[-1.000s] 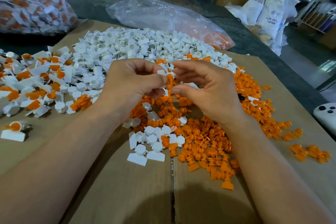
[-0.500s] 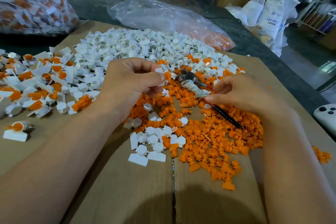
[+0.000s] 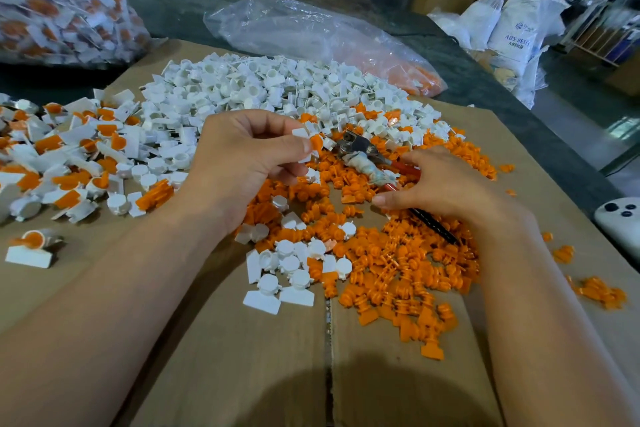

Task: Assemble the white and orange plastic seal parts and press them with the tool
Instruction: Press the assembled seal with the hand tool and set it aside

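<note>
left hand (image 3: 242, 163): hovering over the middle of the cardboard (image 3: 242, 374), thumb and forefinger pinching a seal (image 3: 310, 144), other fingers curling in toward the palm

seal: white piece with an orange bit sitting in it, being held up just above the loose parts, right next to the tool's metal head

right hand (image 3: 440, 184): lying low over the orange pile, fingers curling over the far side of the tool's handles and thumb closing in on the near side, so it's gripping them

tool (image 3: 360, 152): pliers-type thing, metal head pointing at the left hand, some wrap round the neck, red and black handles running under the right palm; the head is resting on the parts

white parts (image 3: 263, 94): big heap spreading along the far edge of the cardboard

orange parts (image 3: 398, 270): heap filling the middle and trailing toward the right edge

assembled seals (image 3: 69, 156): piling up along the left edge, one stray (image 3: 29, 250) sitting alone nearer to me

clear bag (image 3: 311, 35): slumping just past the far edge, some orange showing inside

full bag (image 3: 59, 0): sitting off the far-left corner, stuffed with white and orange pieces
</note>
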The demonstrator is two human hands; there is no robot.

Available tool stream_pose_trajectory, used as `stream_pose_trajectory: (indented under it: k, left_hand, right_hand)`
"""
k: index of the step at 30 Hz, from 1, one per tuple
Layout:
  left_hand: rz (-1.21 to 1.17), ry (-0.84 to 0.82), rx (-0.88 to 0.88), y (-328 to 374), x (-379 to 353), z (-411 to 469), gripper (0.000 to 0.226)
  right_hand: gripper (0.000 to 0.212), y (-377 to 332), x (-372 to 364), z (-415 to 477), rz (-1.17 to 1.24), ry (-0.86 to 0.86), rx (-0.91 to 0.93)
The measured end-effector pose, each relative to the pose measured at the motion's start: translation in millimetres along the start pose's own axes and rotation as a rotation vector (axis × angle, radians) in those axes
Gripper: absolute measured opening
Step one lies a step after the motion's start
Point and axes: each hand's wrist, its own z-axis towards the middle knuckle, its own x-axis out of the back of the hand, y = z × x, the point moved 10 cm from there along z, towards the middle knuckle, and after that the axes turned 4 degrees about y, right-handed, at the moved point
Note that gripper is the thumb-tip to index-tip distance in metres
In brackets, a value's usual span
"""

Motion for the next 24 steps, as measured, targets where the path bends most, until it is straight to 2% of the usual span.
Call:
stream_pose_trajectory:
  k: [10, 18, 20, 22, 24]
  left_hand:
    - [-0.028, -0.006, 0.002, -0.7, 0.4, 2.2, 0.015]
    - [-0.134, 0.045, 0.006, 0.5, 5.9, 4.2, 0.015]
    - [-0.151, 0.056, -0.006, 1.4, 7.0, 4.8, 0.013]
    - [-0.166, 0.065, -0.013, 1.5, 7.6, 5.0, 0.012]
    - [-0.172, 0.074, -0.021, 1.6, 8.4, 5.2, 0.011]
  right_hand:
    - [0.040, -13.8, 22.0, -3.8, 0.030, 0.203, 0.044]
    - [0.037, -18.2, 43.1, -17.3, 0.108, 0.280, 0.043]
    - [0.029, -23.9, 49.4, -22.4, 0.158, 0.316, 0.068]
    - [0.009, -27.8, 54.3, -24.5, 0.194, 0.353, 0.102]
    - [0.014, -28.7, 57.2, -24.8, 0.205, 0.383, 0.129]
